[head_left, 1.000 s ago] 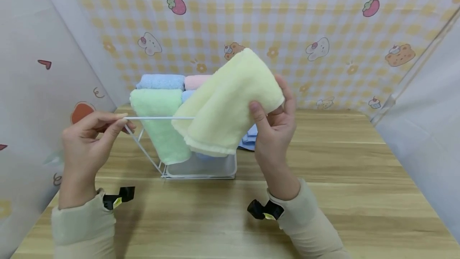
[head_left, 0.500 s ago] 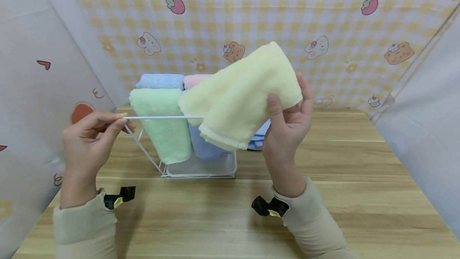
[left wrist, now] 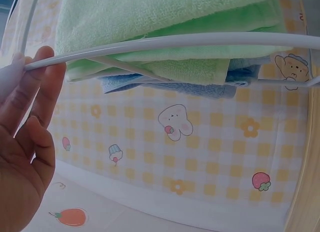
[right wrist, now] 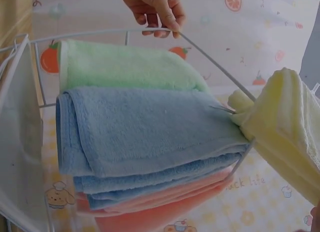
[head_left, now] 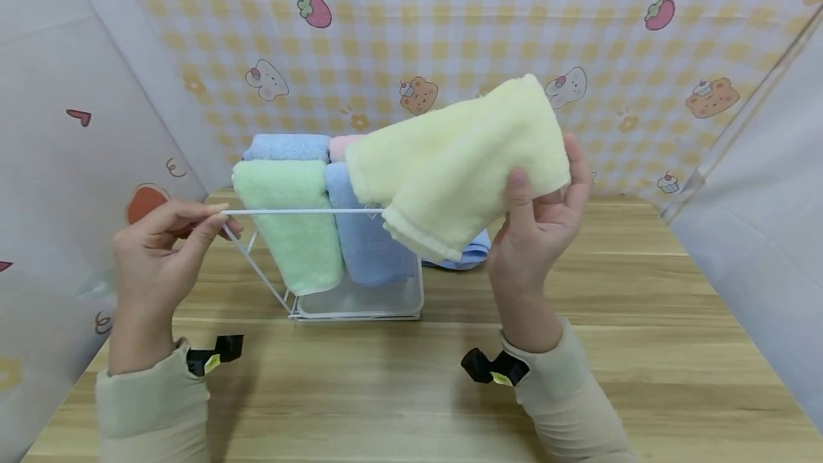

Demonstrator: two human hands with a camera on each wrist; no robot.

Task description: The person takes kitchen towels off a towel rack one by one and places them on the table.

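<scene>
On the wooden table [head_left: 643,341], a white rack [head_left: 356,318] with a yellow towel [head_left: 476,148] held up at its right end.
A green towel [head_left: 289,234] and a blue towel [head_left: 373,249] hang behind the front bar [head_left: 296,211]; the yellow towel's left part meets that bar — whether it straddles it is hidden. The right hand [head_left: 540,231] pinches the yellow towel, thumb in front, fingers behind; the left hand [head_left: 161,249] has thumb and fingertips closed on the rack's front-left corner. A steady left pinch should keep the light-looking frame from shifting — and the right would do best to grip all the folded layers together, holding them square to the bar and clear of the blue towel.
</scene>
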